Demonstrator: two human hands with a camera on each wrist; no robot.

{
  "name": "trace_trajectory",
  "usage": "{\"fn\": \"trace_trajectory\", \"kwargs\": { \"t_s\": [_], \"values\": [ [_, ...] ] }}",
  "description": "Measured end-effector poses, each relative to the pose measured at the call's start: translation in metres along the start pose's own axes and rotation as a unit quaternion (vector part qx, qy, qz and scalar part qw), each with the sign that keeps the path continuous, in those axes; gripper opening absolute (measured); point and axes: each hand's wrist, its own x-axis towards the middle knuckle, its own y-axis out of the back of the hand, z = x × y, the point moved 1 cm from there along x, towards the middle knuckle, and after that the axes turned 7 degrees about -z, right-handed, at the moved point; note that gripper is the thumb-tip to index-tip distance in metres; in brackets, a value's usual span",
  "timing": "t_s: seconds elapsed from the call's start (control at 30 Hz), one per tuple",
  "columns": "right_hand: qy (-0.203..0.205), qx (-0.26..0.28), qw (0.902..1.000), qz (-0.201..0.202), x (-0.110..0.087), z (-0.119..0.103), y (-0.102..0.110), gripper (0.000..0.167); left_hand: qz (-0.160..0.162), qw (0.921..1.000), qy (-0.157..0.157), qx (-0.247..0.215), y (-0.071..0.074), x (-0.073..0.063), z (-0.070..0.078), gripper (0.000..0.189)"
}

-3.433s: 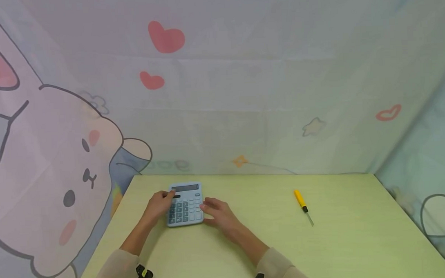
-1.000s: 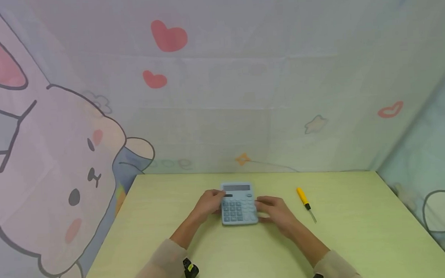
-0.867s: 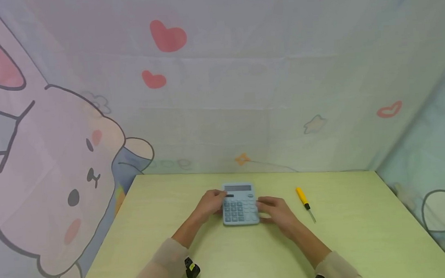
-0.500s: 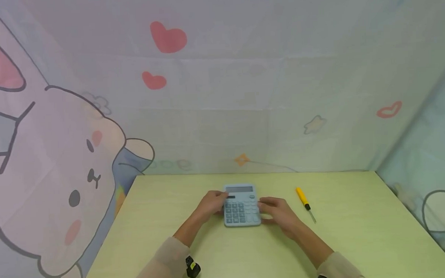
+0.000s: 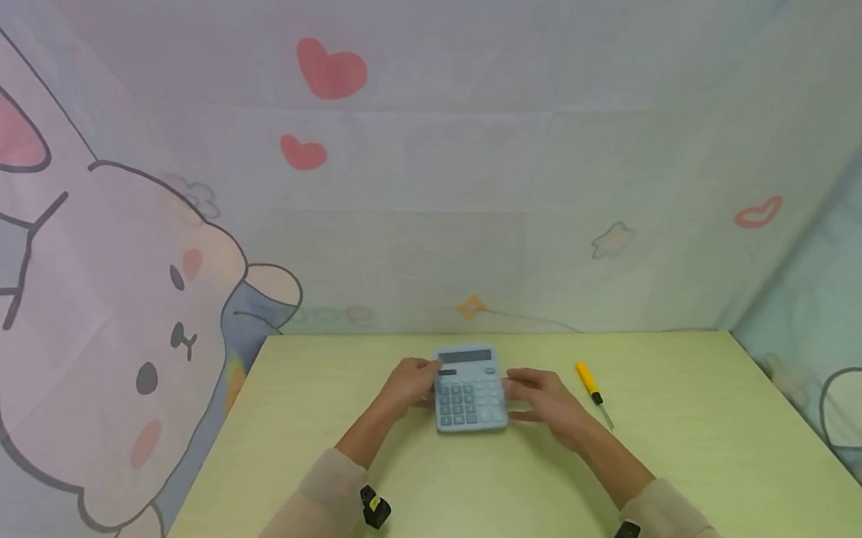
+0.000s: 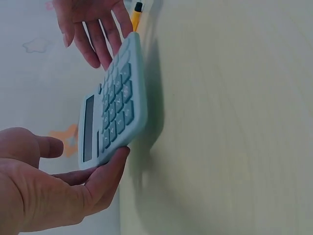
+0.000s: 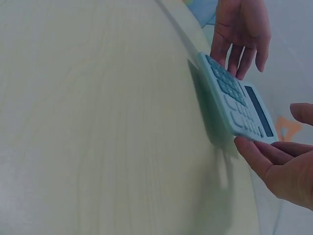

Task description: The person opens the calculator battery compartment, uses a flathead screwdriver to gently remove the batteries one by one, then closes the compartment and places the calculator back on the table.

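Note:
A pale blue calculator [image 5: 471, 390] faces up over the middle of the table, its grey display at the far end. Both wrist views show a gap and a shadow beneath it. My left hand [image 5: 406, 383] is at its left edge; in the left wrist view, straight fingers [image 6: 110, 176] reach under that edge while the thumb stands off the case. On the opposite edge my right hand [image 5: 550, 403] supports it likewise, fingertips [image 7: 247, 147] underneath and thumb lifted away. The calculator rests across the fingers of both hands.
A screwdriver [image 5: 592, 390] with a yellow handle lies on the table to the right of my right hand. The pale yellow-green table [image 5: 320, 368] ends at a printed cloth backdrop [image 5: 456, 181]. A small black device [image 5: 375, 507] sits at my left sleeve.
Both hands have brought the calculator from the left part of the table rightward to the middle. Within the last half second it has shifted slightly farther away in the head view. The screwdriver stays put.

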Motion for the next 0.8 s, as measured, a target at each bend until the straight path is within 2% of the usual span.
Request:
{"fn": "trace_trajectory", "kwargs": {
  "t_s": [0.23, 0.4, 0.6, 0.67, 0.8],
  "values": [
    [0.003, 0.006, 0.9999, 0.013, 0.000, -0.008, 0.002, 0.060, 0.003, 0.9994, -0.021, -0.026, -0.002, -0.001, 0.011, 0.061],
    [0.006, 0.010, 0.9996, 0.024, -0.001, -0.010, 0.006, 0.058, 0.030, 0.9981, -0.038, -0.039, -0.010, -0.001, 0.018, 0.057],
    [0.007, 0.030, 0.9989, 0.036, 0.000, -0.011, 0.006, 0.059, 0.068, 0.9959, -0.052, -0.028, -0.019, -0.002, 0.024, 0.053],
    [-0.001, 0.035, 0.9983, 0.046, 0.000, -0.010, 0.006, 0.059, 0.071, 0.9954, -0.061, -0.024, -0.021, -0.004, 0.025, 0.052],
    [-0.013, 0.043, 0.9970, 0.063, 0.001, -0.008, 0.004, 0.057, 0.076, 0.9954, -0.058, -0.005, -0.023, -0.005, 0.025, 0.056]
  ]
}}
